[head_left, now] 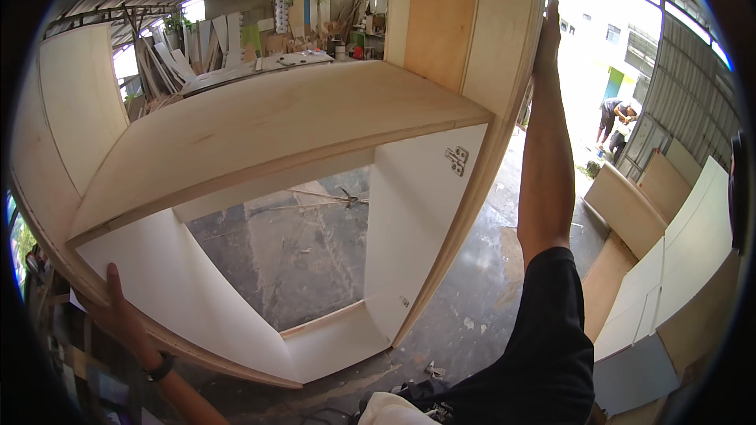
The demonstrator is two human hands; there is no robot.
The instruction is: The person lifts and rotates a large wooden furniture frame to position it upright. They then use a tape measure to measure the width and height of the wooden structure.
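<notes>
A large plywood cabinet frame (315, 122) stands tilted before me, with pale wood outside and white inner faces. Near its lower left edge, my left hand (126, 319) grips the side panel, thumb up on the inner side and the other fingers mostly hidden. My right arm is raised, and my right hand (548, 43) holds the outer edge of the tall right side panel (500, 39) near its top; its fingers show only edge-on. A metal hinge (457, 160) is fixed to the white inner right wall, with a smaller metal fitting (405, 301) lower down.
Through the frame's opening shows the grey concrete floor (276, 260). Boards (669, 244) lean and lie along the right side. Behind the cabinet, a worktable (260, 67) stands before stacked panels. Two people (618, 122) are outside the open doorway at the far right.
</notes>
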